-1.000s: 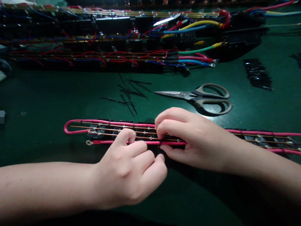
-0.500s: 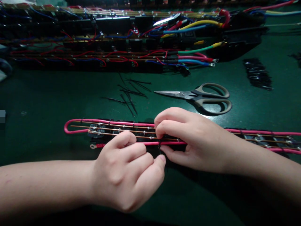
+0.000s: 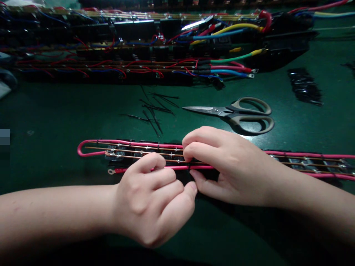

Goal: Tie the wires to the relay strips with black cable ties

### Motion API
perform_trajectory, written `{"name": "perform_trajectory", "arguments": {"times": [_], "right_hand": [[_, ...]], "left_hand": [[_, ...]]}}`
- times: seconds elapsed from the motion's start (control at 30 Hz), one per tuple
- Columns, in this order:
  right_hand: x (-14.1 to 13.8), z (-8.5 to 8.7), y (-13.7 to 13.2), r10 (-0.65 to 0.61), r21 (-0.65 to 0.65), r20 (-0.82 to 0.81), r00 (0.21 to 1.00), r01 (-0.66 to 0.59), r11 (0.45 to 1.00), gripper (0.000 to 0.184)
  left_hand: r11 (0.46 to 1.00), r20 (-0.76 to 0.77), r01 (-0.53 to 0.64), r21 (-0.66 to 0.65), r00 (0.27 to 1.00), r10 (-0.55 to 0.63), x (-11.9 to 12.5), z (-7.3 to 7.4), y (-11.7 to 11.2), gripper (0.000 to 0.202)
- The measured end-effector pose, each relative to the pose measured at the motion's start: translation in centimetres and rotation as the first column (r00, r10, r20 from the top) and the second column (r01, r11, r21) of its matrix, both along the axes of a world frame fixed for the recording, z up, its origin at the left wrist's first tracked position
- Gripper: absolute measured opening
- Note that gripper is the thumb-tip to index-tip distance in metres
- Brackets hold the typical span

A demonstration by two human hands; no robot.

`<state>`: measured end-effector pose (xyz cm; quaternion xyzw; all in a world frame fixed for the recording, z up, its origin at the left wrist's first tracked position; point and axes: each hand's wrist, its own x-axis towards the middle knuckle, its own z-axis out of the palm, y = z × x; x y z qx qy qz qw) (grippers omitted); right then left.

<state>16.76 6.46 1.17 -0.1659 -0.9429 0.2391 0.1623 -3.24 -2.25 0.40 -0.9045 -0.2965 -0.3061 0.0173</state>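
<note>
Nearest to me, the person's left hand is resting in front of the wired strip, fingers folded into a loose fist; what may be pinched inside is hidden, so I cannot tell. The right hand is arching over the strip, fingers half bent, two fingertips above the copper rods and the thumb just beside the lower pink cable, next to a black tie. The contact is covered, so I cannot tell whether it is gripping.

The wired strip is lying lengthwise beneath both hands, running out past the right edge of view. An upper pink cable is bending in a loop at its left end; the lower one is ending in a ring terminal. I am judging the strip light but awkwardly long, the cable springy with smooth, slippish insulation, and the soldered joints fragile. I am favouring a hold on the strip's long edges or the cable jacket, off rods and joints.

Beyond, loose black ties are lying scattered on the green table, with scissors pointing toward them and a dark bundle sitting to the right. Farthest off, larger wired assemblies are stretching across, trailing coloured leads.
</note>
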Motion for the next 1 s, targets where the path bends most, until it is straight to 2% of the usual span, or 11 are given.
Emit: {"name": "perform_trajectory", "arguments": {"times": [0.3, 0.5, 0.6, 0.7, 0.83, 1.0], "right_hand": [[-0.19, -0.03, -0.05, -0.007, 0.066, -0.003, 1.0, 0.007, 0.998, 0.009], [-0.3, -0.14, -0.3, -0.026, 0.084, -0.007, 1.0, 0.026, 0.996, 0.01], [-0.32, -0.13, -0.33, -0.016, 0.08, -0.012, 1.0, 0.017, 0.997, 0.01], [-0.29, -0.08, -0.23, -0.01, 0.076, -0.015, 1.0, 0.011, 0.997, 0.01], [-0.2, -0.07, -0.07, 0.003, 0.029, -0.011, 1.0, -0.003, 1.0, 0.006], [-0.13, -0.26, -0.08, 0.005, 0.018, -0.018, 1.0, -0.004, 1.0, 0.005]], "left_hand": [[0.999, 0.022, 0.031, -0.019, 0.999, -0.03, 0.35, -0.13, -0.1, 0.007], [0.997, -0.02, 0.057, -0.043, 0.998, -0.058, 0.41, -0.3, -0.2, 0.02], [0.997, -0.037, 0.066, -0.028, 0.997, -0.067, 0.44, -0.34, -0.1, 0.021], [0.999, -0.071, 0.037, -0.022, 0.997, -0.038, 0.37, -0.17, -0.02, 0.018], [0.998, -0.051, -0.032, 0.05, 0.998, 0.035, 0.0, 0.2, 0.01, 0.009], [0.992, -0.068, -0.1, 0.072, 0.992, 0.105, -0.23, 0.54, 0.04, 0.017]]}}
